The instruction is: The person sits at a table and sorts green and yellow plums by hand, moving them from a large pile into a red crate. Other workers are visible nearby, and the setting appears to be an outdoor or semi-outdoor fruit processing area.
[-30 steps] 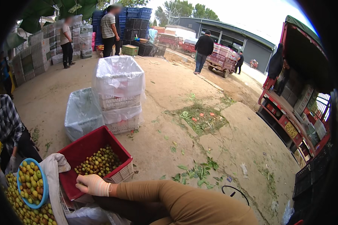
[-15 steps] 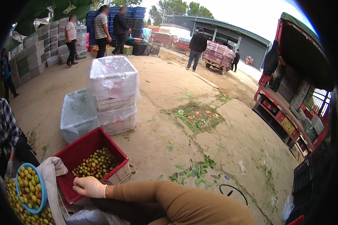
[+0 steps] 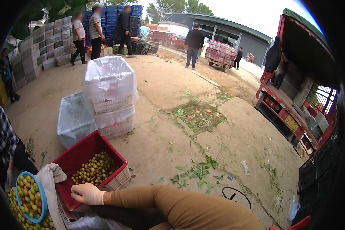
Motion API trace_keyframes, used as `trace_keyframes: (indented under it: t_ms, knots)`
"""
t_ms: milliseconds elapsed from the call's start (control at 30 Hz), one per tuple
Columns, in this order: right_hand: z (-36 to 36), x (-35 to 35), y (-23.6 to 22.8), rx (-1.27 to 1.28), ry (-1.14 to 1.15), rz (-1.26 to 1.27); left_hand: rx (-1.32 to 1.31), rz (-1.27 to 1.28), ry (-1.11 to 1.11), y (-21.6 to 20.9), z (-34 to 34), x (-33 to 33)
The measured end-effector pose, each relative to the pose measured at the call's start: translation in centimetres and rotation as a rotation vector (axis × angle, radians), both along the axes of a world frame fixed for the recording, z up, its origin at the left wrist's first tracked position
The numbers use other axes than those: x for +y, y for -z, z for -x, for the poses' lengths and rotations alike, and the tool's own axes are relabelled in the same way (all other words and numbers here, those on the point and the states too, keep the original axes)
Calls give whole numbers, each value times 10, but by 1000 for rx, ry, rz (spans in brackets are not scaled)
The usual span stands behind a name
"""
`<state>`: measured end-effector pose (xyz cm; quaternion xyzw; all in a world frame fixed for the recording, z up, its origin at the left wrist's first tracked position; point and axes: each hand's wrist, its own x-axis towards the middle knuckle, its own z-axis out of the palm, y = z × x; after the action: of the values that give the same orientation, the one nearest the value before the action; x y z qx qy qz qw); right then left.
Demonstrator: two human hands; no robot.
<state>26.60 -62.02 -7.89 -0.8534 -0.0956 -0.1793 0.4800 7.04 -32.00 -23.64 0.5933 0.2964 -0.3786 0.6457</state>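
Right hand [image 3: 89,194] over a red-lined crate [image 3: 87,145] of jujubes [image 3: 94,168]
The jujubes lie heaped in the crate, at 8 o'clock in the view; the hand is at 6 o'clock from them, above the near end, fingers curled, though whether its grip holds anything I cannot tell. At 9 o'clock from the hand, a blue basin [image 3: 44,195] of jujubes sits on a larger jujube heap [image 3: 49,223]. Beyond the crate, at 12 o'clock, rises a plastic-draped stack of white crates [image 3: 112,105]; a red truck [image 3: 278,111] stands at 3 o'clock in the view.
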Motion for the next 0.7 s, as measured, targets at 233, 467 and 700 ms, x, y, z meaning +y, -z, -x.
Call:
trace_keyframes:
  t_ms: [233, 467, 700]
  knots:
    - [0, 4, -6, 59, 2, 51, 4, 6, 12, 1, -2, -4]
    - [-4, 8, 0, 19, 8, 54, 7, 2, 17, 1, -4, -6]
    - [0, 12, 0, -25, 25, 41, 7, 2, 28, 2, -5, -7]
